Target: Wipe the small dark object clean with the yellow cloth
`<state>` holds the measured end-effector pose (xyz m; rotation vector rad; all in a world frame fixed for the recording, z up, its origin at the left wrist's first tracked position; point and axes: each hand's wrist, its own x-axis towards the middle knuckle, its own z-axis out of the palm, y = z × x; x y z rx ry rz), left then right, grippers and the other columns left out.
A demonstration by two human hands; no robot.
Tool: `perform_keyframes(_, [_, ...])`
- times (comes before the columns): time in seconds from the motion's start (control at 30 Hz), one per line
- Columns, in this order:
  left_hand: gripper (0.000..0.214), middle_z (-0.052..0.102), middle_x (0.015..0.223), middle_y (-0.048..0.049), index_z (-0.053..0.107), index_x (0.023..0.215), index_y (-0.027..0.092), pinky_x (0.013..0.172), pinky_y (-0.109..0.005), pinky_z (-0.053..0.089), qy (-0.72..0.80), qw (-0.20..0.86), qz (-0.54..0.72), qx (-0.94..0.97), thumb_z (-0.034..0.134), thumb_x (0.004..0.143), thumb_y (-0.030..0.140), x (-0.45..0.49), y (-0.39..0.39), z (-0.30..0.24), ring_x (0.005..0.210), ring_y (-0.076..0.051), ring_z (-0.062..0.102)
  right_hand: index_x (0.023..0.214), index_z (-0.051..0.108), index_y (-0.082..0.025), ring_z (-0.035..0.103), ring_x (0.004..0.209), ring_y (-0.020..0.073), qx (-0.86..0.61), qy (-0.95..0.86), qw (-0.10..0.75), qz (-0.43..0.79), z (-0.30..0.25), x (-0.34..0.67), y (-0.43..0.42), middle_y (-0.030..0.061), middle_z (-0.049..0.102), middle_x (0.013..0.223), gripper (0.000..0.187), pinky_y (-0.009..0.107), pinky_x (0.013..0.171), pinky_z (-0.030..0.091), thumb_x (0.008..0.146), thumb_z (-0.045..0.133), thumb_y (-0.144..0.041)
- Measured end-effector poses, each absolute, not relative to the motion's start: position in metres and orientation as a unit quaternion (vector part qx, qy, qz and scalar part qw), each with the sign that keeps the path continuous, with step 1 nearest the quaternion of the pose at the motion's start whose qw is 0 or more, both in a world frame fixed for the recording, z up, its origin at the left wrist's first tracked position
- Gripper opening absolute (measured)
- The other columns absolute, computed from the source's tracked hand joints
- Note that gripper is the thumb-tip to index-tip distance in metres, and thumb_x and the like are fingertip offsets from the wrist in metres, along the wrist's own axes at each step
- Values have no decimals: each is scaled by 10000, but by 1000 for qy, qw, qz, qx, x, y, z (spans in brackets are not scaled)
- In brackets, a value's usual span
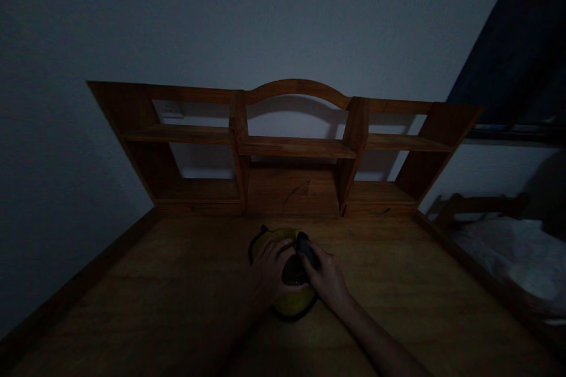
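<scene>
Both hands on it: left hand (269, 271) and right hand (327, 277) cup a yellow-green object (292, 303) on the wooden worktop (154, 294), dim light.

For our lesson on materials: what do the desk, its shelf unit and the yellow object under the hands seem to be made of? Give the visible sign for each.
Desk: apparently wood, brown with faint grain, a satin sheen.
Shelf unit: the same reddish-brown wood look, with boards and a curved top rail.
Yellow object: smooth, with a black edge, perhaps plastic; the dim light leaves it open. The left hand and right hand rest on it.
</scene>
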<state>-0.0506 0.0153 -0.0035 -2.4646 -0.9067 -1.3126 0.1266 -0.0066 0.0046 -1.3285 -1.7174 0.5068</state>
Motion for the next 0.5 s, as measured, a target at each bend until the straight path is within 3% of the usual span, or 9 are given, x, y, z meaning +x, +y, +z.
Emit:
perform_keyframes(0.27, [626,536,1227,-102,457,1175,173,1069,-477,330,-317,88,-433,-839,718,639,362,-52,16,-5,1175,-262,475,1300,529,-194,642,948,162,-499,-717,437,216,3,126,-10,55,633,1154,367,258,813,490,969,404,-289])
perform_keyframes(0.5, [656,550,1216,-113,435,1180,171,1060,-487,341,-322,83,-459,-824,731,624,358,-51,17,-7,1158,-275,500,1298,518,-178,646,876,156,-489,-722,436,224,8,126,-11,81,644,1084,364,243,757,472,992,350,-282])
